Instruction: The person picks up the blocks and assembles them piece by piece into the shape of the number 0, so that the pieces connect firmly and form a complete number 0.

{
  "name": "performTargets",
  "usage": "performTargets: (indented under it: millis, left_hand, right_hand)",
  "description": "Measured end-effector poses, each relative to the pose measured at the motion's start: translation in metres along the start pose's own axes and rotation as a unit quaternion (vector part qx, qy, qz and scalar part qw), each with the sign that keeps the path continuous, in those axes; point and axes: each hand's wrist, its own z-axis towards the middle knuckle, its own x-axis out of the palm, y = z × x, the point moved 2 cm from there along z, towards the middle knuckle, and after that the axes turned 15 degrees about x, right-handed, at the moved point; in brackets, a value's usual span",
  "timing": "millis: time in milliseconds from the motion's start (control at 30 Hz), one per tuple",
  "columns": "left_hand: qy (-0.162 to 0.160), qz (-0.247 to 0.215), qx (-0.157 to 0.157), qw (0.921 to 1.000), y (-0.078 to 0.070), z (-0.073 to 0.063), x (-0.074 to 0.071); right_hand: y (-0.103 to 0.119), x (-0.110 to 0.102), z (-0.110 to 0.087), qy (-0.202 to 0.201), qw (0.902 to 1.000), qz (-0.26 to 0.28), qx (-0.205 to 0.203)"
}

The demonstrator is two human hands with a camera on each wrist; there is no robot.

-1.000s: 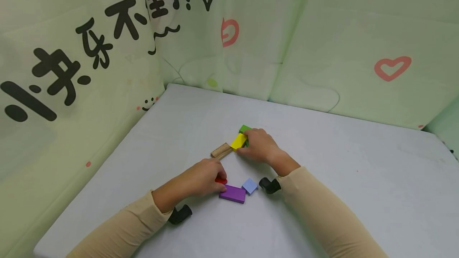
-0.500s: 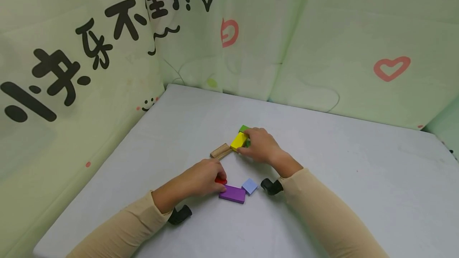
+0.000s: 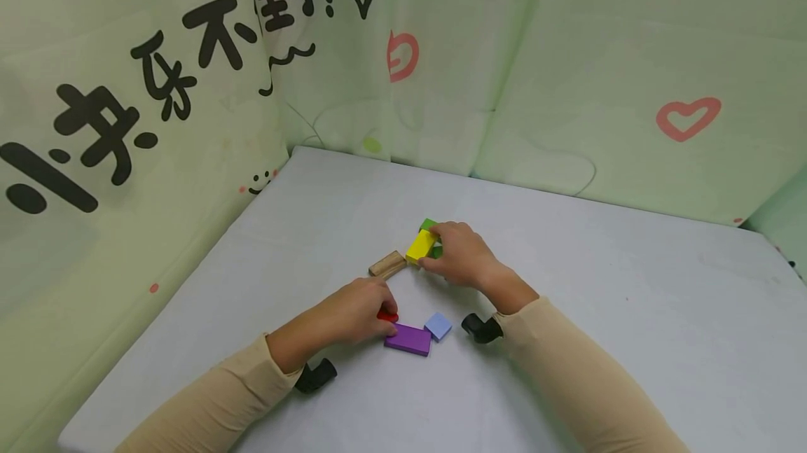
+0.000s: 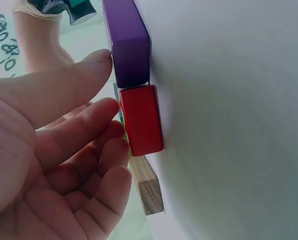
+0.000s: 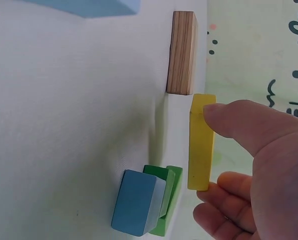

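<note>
My right hand pinches a yellow block by its two ends, thumb on one and fingertips on the other. In the right wrist view it hangs above the table, beyond the end of a bare wood block. Green blocks and a blue block stand below that hand, mostly hidden by it in the head view. My left hand rests its thumb on a purple block and its fingertips along a red block; these two lie end to end.
A light blue square block sits at the purple block's right corner. Black wrist cameras hang under both sleeves. The white table meets printed pale green curtains at the back and left.
My right hand has lifted the yellow block slightly, away from the wood block's end, and its forearm has shifted a little to the right. My left hand stays in place.
</note>
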Motion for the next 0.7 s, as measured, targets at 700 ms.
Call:
performTargets:
  millis: [700]
  left_hand:
    - [0.001,-0.002,0.001,1.0,0.0,0.0,0.0]
  right_hand:
    - [-0.004,-0.007,-0.018,-0.02,0.9985,0.007,-0.051]
